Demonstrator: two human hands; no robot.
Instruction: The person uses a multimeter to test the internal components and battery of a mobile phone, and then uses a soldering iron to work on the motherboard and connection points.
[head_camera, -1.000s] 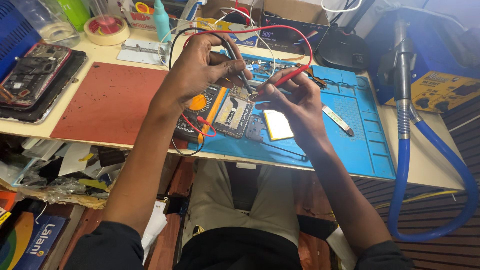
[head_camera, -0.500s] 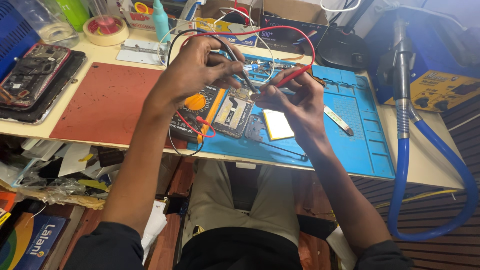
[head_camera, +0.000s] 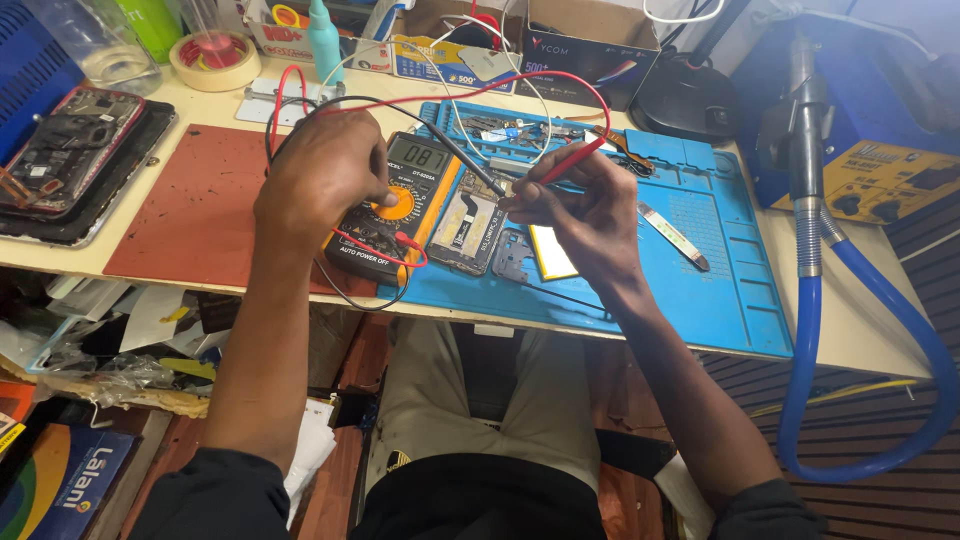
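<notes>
My left hand (head_camera: 325, 180) rests on an orange and black multimeter (head_camera: 412, 172), fingertips gripping its round orange dial. My right hand (head_camera: 585, 215) pinches a red probe (head_camera: 570, 160) just above an opened phone (head_camera: 470, 225) lying on the blue mat (head_camera: 720, 290). A black probe (head_camera: 458, 148) slants across the meter, and its tip ends at the same right fingers. Red and black leads loop back over the bench. A loose dark phone frame piece (head_camera: 512, 255) and a yellow-edged part (head_camera: 552, 255) lie under my right wrist.
A red mat (head_camera: 190, 210) lies left of the meter. A taken-apart phone (head_camera: 60, 155) sits in a black tray at far left. A metal pry tool (head_camera: 672, 235) lies on the blue mat. A blue hose (head_camera: 830, 330) hangs at the right. A tape roll (head_camera: 212, 55) and boxes (head_camera: 590, 35) line the back.
My left hand has left the probes near the phone and dropped down-left onto the multimeter dial. My right hand stays over the opened phone with the probes.
</notes>
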